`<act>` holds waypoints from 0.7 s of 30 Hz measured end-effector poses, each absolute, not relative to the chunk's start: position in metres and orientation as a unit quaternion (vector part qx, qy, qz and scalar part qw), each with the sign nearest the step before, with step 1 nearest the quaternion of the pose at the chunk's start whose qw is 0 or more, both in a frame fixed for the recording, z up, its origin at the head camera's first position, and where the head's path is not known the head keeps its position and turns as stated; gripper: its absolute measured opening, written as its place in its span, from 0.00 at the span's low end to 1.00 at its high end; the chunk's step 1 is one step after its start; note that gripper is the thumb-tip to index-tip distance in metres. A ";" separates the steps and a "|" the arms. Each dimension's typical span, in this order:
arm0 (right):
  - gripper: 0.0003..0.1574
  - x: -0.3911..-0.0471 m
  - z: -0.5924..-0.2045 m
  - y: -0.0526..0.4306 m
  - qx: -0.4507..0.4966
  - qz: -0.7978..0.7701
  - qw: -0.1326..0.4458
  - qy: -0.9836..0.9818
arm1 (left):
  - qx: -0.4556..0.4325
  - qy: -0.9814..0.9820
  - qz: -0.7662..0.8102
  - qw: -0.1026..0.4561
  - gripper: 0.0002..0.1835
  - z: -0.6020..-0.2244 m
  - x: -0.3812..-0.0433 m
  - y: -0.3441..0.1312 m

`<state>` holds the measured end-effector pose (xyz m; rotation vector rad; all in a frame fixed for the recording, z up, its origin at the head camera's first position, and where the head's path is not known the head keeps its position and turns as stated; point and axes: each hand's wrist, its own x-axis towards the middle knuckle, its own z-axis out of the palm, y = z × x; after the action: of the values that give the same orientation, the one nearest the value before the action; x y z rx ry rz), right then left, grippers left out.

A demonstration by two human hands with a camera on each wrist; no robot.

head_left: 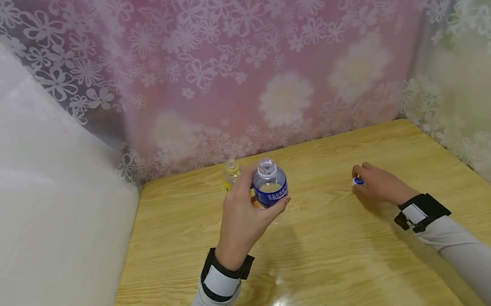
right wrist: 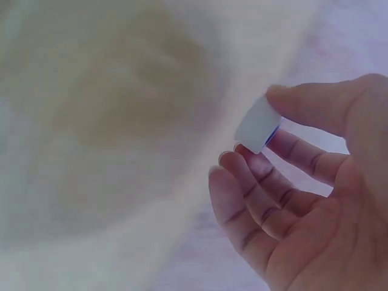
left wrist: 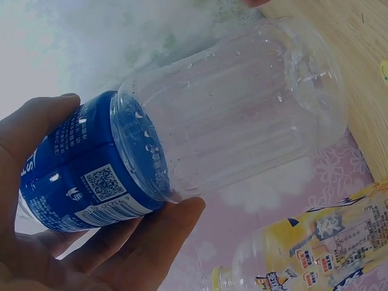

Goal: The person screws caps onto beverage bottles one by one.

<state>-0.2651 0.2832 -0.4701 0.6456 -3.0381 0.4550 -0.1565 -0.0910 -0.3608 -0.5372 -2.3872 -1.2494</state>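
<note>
My left hand grips a clear plastic bottle round its blue label, thumb on one side and fingers on the other. The bottle's mouth is bare and faces up in the head view; droplets cling to its inner wall. Off to the right, my right hand pinches a small white bottle cap with a blue top between thumb and fingertips, low over the table. Behind the left hand stands a second clear bottle with a yellow label, partly hidden by that hand. Its neck has a yellow ring and no cap shows on it.
The wooden table stretches beneath both hands. A pink flowered curtain hangs along its back edge. Pale sheeting closes off the left side, and a flowered sheet the right.
</note>
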 end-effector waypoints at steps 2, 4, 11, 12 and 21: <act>0.14 -0.262 -0.449 0.274 0.228 0.159 0.021 -0.961 | -0.192 -0.853 -0.447 0.191 0.40 -0.362 -0.158 -0.091; 0.15 -0.258 -0.418 0.260 0.251 0.176 0.043 -0.951 | -0.190 -0.855 -0.446 0.186 0.40 -0.363 -0.159 -0.091; 0.15 -0.229 -0.312 0.195 0.364 0.205 0.144 -0.897 | -0.180 -0.868 -0.440 0.147 0.43 -0.373 -0.165 -0.084; 0.16 -0.226 -0.302 0.187 0.384 0.204 0.158 -0.887 | -0.181 -0.870 -0.435 0.145 0.43 -0.375 -0.166 -0.083; 0.22 -0.207 -0.276 0.139 0.503 0.208 0.169 -0.822 | -0.197 -0.872 -0.430 0.128 0.43 -0.381 -0.169 -0.078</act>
<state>-0.2069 0.1395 -0.2763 1.4285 -2.3366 0.5911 -0.1691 -0.0775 -0.3806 -0.5718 -2.5359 -1.2497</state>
